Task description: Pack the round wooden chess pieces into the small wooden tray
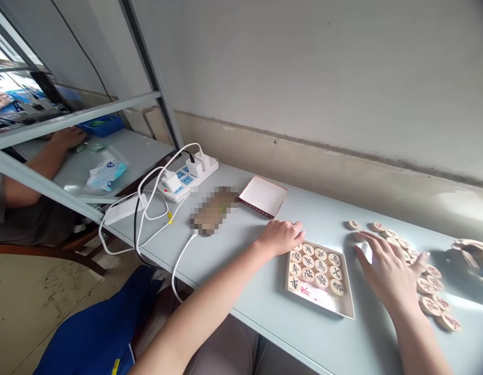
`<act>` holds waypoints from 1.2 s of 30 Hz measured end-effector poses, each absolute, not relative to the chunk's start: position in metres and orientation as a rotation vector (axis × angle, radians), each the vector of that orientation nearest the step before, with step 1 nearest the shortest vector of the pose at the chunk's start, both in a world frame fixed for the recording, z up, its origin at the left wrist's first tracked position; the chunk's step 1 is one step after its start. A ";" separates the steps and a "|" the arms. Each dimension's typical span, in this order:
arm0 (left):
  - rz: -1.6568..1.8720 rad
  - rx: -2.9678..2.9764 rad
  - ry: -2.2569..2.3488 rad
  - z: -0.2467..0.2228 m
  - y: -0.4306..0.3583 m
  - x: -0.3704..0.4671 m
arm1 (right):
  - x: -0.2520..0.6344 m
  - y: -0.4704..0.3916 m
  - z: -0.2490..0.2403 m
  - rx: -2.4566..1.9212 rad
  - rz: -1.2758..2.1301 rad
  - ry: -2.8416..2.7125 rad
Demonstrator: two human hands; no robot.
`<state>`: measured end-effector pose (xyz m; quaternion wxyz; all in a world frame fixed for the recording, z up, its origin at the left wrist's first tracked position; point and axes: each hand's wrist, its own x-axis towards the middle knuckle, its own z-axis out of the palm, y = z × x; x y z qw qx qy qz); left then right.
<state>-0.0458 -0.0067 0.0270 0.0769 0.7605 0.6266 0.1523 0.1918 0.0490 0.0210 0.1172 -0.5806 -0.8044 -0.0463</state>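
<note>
My left hand (281, 237) has its fingers curled at the far left corner of a shallow white box (345, 307), gripping its edge. Inside the box lie rows of round wooden Chinese chess pieces (321, 266) with black characters, and some red marking shows on the bare floor near its front. To the right, my right hand (389, 265) is spread palm down above the table, fingers apart. Beside and partly under it are loose xiangqi pieces (430, 305) with red characters, some overlapping. One lone piece (353, 225) sits just beyond my right fingertips.
A box lid (263, 196) lies near the wall. Left of it are a pixelated phone-like object (214, 211) on a white cable and a power strip (188, 174) with chargers. A crumpled plastic bag (471, 260) is far right. Another person's arm (41, 166) rests beyond the metal frame.
</note>
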 end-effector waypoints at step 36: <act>1.130 1.775 2.698 0.048 -0.182 -0.154 | 0.209 0.066 -0.005 -1.345 0.050 -2.396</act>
